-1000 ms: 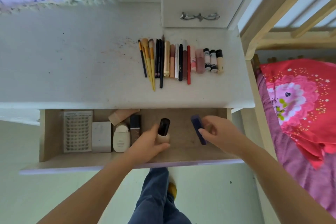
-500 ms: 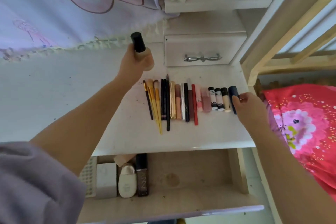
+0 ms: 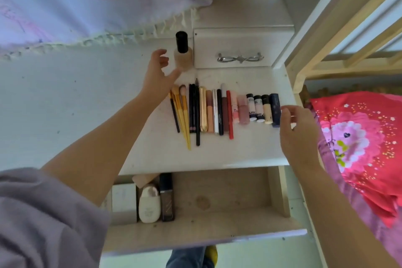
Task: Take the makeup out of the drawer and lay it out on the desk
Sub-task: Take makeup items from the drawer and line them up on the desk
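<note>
Head view, 2 hands (image 3: 299, 135) both open, holding nothing, 1 foundation bottle (image 3: 183, 54) upright, 3 concealer tubes (image 3: 259, 108).

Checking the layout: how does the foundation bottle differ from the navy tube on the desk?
The foundation bottle stands upright behind the row; the navy tube lies flat, ending the row. The bottle is beige with a black cap; the tube is dark blue throughout. Neither is gripped.
</note>
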Action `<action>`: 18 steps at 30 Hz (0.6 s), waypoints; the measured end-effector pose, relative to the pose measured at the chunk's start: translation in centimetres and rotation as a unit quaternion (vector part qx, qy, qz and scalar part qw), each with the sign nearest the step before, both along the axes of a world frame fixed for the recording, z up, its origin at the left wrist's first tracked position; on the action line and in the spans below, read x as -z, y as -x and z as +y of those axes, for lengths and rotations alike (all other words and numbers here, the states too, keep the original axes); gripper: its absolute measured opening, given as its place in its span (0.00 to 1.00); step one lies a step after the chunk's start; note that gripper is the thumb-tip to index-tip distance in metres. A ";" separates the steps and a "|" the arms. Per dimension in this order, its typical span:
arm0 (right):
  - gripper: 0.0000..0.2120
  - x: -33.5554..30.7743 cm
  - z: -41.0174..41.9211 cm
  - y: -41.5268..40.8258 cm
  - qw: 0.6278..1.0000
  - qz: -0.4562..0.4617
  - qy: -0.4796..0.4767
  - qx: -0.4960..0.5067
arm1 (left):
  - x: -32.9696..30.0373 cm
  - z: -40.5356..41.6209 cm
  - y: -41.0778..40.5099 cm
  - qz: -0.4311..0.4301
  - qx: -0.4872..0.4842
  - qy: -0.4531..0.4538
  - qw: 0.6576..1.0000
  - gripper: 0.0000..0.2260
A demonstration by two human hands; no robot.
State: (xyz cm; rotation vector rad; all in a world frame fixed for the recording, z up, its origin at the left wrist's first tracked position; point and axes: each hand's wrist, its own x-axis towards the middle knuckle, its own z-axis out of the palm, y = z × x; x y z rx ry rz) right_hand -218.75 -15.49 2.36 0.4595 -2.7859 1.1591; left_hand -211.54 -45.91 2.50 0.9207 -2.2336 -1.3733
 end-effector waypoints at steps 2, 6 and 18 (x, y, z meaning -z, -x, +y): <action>0.12 -0.9 -0.7 -4.1 0.993 0.056 0.047 -0.094 | -0.8 1.8 -5.1 0.045 -0.035 0.032 0.998 0.16; 0.11 2.2 -1.4 -12.7 0.933 -0.049 -0.050 -0.353 | 1.4 6.6 -18.0 0.001 -0.048 0.021 0.999 0.04; 0.18 13.1 -10.7 -22.1 0.868 -0.413 -0.179 -0.209 | 12.6 10.8 -23.9 -0.434 0.013 -0.027 0.900 0.19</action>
